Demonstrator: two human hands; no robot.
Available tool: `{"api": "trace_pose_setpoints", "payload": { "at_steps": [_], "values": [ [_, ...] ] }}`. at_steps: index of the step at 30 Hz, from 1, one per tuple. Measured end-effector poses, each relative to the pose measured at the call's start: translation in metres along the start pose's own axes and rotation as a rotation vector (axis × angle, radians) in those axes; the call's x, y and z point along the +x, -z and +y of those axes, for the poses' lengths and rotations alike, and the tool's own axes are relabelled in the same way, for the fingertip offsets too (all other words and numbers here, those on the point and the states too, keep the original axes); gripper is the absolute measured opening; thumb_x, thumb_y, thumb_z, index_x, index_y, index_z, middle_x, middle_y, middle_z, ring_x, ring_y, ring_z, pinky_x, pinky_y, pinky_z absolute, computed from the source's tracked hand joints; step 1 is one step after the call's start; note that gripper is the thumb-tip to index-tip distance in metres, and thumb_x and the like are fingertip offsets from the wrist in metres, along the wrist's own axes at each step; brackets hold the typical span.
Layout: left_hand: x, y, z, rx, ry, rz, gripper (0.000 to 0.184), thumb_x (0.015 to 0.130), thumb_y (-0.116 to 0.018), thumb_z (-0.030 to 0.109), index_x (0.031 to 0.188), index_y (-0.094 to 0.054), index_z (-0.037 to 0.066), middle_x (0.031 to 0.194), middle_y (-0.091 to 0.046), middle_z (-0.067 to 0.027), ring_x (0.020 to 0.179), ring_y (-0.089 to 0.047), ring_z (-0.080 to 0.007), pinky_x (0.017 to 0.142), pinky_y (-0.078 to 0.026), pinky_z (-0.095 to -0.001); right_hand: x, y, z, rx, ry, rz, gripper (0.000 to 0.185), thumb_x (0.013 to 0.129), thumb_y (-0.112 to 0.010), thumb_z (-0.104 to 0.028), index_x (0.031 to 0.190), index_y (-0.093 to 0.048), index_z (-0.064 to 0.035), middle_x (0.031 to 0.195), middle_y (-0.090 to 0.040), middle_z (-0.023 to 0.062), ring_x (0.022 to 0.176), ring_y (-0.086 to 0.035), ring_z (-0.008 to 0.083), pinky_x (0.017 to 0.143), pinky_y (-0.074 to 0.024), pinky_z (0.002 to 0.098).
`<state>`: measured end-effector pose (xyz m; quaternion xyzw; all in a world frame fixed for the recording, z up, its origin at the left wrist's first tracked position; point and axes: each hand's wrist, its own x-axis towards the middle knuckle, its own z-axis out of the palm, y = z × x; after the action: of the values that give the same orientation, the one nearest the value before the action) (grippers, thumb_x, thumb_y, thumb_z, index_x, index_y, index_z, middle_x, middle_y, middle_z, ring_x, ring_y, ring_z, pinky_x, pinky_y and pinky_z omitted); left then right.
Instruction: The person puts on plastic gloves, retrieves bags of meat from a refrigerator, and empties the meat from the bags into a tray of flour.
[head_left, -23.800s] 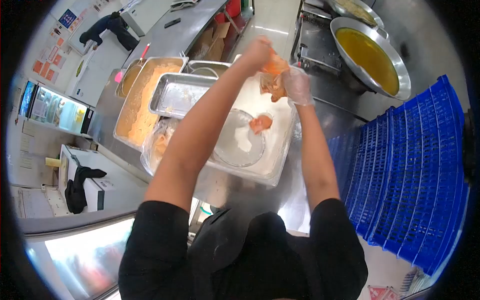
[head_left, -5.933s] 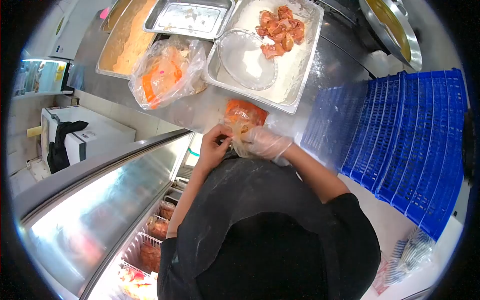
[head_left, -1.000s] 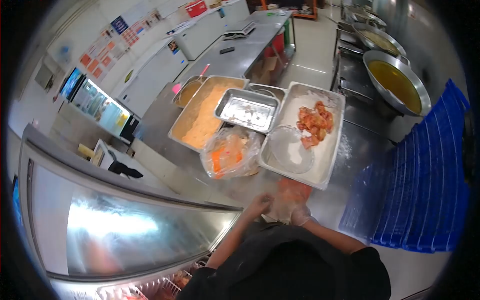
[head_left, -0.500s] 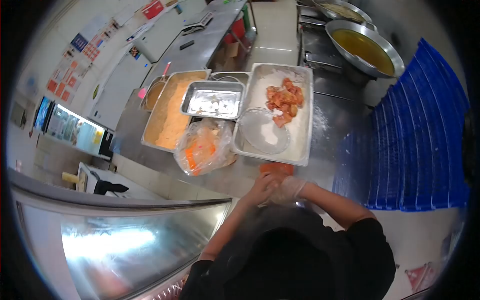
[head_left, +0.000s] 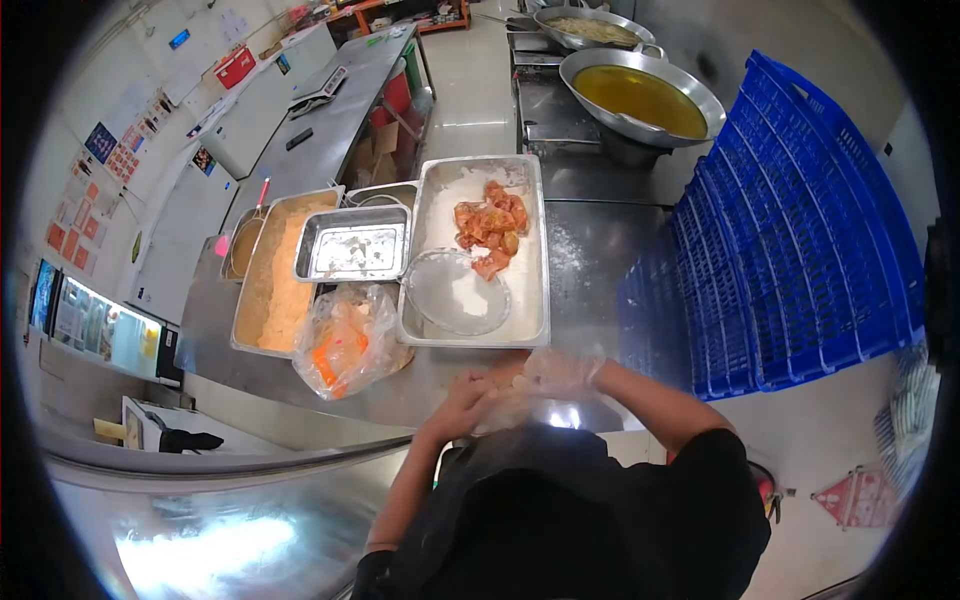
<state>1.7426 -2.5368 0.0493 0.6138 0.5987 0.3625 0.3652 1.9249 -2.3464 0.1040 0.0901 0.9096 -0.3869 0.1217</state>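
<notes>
My left hand (head_left: 465, 402), bare with fingers bent, is at the table's front edge, against thin clear plastic (head_left: 505, 400). Just right of it is my right hand (head_left: 562, 373), in a clear plastic glove and blurred, so its fingers are hard to make out. Between the hands and the tray, a bit of orange (head_left: 512, 362) shows, mostly covered. Ahead of them, a steel tray (head_left: 541, 290) of white flour holds raw marinated meat pieces (head_left: 491, 228) and a round mesh sieve (head_left: 460, 291). A clear plastic bag (head_left: 347, 345) with orange markings lies left of this tray.
A tray of orange crumbs (head_left: 283, 275), a smaller steel pan (head_left: 355, 243) and a bowl (head_left: 243, 250) stand to the left. A wok of yellow oil (head_left: 640, 100) sits at the back right. Stacked blue crates (head_left: 790, 240) rise on the right.
The view has swung, so the trays and woks now sit farther left. My hands remain close together at the table edge; the orange thing by them is now mostly covered.
</notes>
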Motion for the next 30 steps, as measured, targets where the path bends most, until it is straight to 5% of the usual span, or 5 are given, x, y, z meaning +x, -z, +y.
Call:
{"api": "trace_pose_setpoints", "payload": {
  "at_steps": [9, 19, 24, 26, 30],
  "values": [
    [-0.014, 0.07, 0.106, 0.057, -0.19, -0.034, 0.042, 0.104, -0.041, 0.039, 0.079, -0.051, 0.007, 0.078, -0.048, -0.0054, 0.086, -0.041, -0.0251, 0.089, -0.033, -0.0402, -0.065, 0.124, -0.094, -0.02, 0.051, -0.294, 0.047, 0.097, -0.052, -0.049, 0.094, -0.067, -0.0041, 0.082, -0.065, 0.0221, 0.07, -0.059, 0.034, 0.068, -0.0483, 0.0435],
    [-0.024, 0.076, 0.082, -0.218, -0.166, 0.126, 0.06, 0.105, -0.029, 0.055, 0.09, -0.06, 0.006, 0.084, -0.054, -0.0027, 0.091, -0.044, -0.0209, 0.095, -0.034, -0.0385, -0.079, 0.149, -0.1, -0.008, 0.202, -0.132, 0.051, 0.093, -0.058, -0.049, 0.079, -0.061, -0.0002, 0.07, -0.058, 0.0205, 0.061, -0.054, 0.0343, 0.061, -0.0441, 0.0445],
    [0.026, 0.076, 0.061, -0.655, -0.189, 0.352, 0.077, 0.099, -0.025, 0.07, 0.131, -0.053, 0.007, 0.125, -0.054, -0.0081, 0.115, -0.049, -0.0225, 0.11, -0.029, -0.0389, -0.025, 0.169, -0.113, -0.137, 0.226, 0.156, 0.043, 0.088, -0.065, -0.044, 0.083, -0.063, -0.0015, 0.076, -0.063, 0.0166, 0.072, -0.063, 0.0313, 0.068, -0.0479, 0.0435],
    [0.035, 0.059, 0.043, -0.905, -0.152, 0.454, 0.091, 0.092, -0.03, 0.08, 0.149, -0.035, 0.008, 0.148, -0.041, -0.0111, 0.137, -0.04, -0.0259, 0.115, -0.028, -0.0433, -0.008, 0.171, -0.134, -0.086, 0.344, 0.28, 0.032, 0.084, -0.07, -0.031, 0.073, -0.054, -0.0051, 0.067, -0.048, 0.0095, 0.066, -0.053, 0.0172, 0.061, -0.0418, 0.0368],
    [0.057, -0.019, -0.008, -1.11, -0.146, 0.528, 0.101, 0.085, -0.038, 0.085, 0.154, -0.024, 0.014, 0.152, -0.035, -0.0097, 0.143, -0.03, -0.0285, 0.114, -0.031, -0.0574, 0.0, 0.199, -0.176, -0.091, 0.255, 0.493, 0.024, 0.089, -0.071, -0.024, 0.078, -0.059, -0.0071, 0.069, -0.052, 0.0036, 0.069, -0.053, 0.0089, 0.063, -0.0428, 0.0306]
  ]
}}
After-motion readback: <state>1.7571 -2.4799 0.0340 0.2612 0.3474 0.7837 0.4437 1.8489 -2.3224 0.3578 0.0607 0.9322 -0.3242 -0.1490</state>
